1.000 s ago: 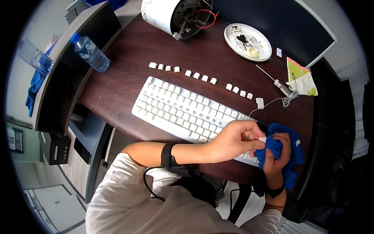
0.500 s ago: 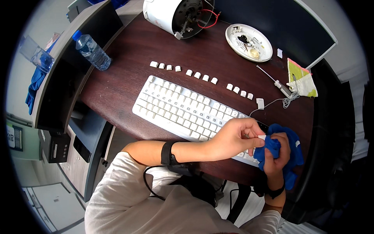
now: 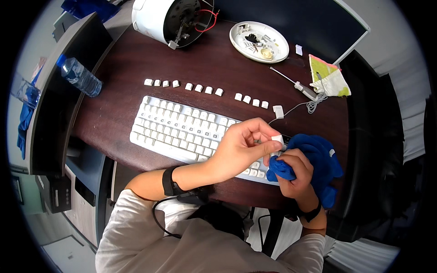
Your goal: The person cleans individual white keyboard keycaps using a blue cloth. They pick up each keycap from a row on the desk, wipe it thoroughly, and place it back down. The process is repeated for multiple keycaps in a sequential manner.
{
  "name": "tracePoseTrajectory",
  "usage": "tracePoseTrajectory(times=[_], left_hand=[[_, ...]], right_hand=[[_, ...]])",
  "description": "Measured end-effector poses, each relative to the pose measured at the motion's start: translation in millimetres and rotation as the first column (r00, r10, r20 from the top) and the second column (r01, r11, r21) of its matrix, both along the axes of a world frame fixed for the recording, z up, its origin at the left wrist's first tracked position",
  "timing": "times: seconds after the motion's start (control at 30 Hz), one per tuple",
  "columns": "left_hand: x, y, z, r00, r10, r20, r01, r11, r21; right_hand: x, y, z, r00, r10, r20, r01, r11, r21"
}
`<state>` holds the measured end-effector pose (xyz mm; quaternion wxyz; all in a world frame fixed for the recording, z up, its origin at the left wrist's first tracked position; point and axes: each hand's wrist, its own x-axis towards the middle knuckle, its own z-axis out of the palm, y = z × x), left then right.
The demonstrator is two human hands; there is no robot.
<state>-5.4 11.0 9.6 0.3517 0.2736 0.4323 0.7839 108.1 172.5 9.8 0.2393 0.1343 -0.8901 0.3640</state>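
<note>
Between thumb and fingers, my left hand (image 3: pixel 243 145) pinches a small white keycap (image 3: pixel 277 139) above the right part of a white keyboard (image 3: pixel 182 132). Close beside it, my right hand (image 3: pixel 296 173) grips a bunched part of a blue cloth (image 3: pixel 314 150); the rest of the cloth spreads over the table to the right, with a white tag on it. The keyboard lies at a slant, and one row shows bare switches where keycaps are off. Beyond it, several loose white keycaps (image 3: pixel 199 88) stand in a line. My forearm and hands hide the keyboard's right part.
A white dish (image 3: pixel 236 44) with small parts lies at the back. Near it are a screwdriver (image 3: pixel 304 90), a coiled grey cable (image 3: pixel 314 105) and a yellow-white cloth (image 3: pixel 334 82). An open white cylinder (image 3: pixel 149 20) lies on its side; a water bottle (image 3: pixel 79 76) stands at left.
My left hand has drawn the keycap up and away from the blue cloth. My right hand still holds the cloth, now a little apart. The whole view has shifted, so things sit further left.
</note>
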Motion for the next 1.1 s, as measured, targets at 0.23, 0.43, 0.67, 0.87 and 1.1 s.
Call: tracePoseTrajectory(times=[0.23, 0.43, 0.67, 0.87, 1.1], left_hand=[[8, 3, -7, 0.993, 0.058, -0.103, -0.067, 0.994, -0.086], [10, 1, -4, 0.937, -0.020, -0.349, -0.071, 0.967, -0.246], [10, 0, -5, 0.844, -0.009, -0.537, -0.158, 0.952, -0.263], [8, -1, -3, 0.831, 0.103, -0.546, -0.235, 0.956, -0.177], [10, -2, 1, 0.808, 0.001, -0.589, -0.179, 0.953, -0.244]], right_hand=[[-1, 6, 3, 0.992, -0.088, -0.091, 0.081, 0.993, -0.086], [-2, 7, 6, 0.990, -0.087, -0.109, 0.078, 0.993, -0.090], [-6, 5, 5, 0.998, -0.026, -0.061, 0.026, 1.000, 0.004], [-3, 8, 4, 0.997, -0.054, -0.057, 0.056, 0.998, 0.033], [-5, 4, 5, 0.994, -0.047, -0.102, 0.049, 0.999, 0.020]])
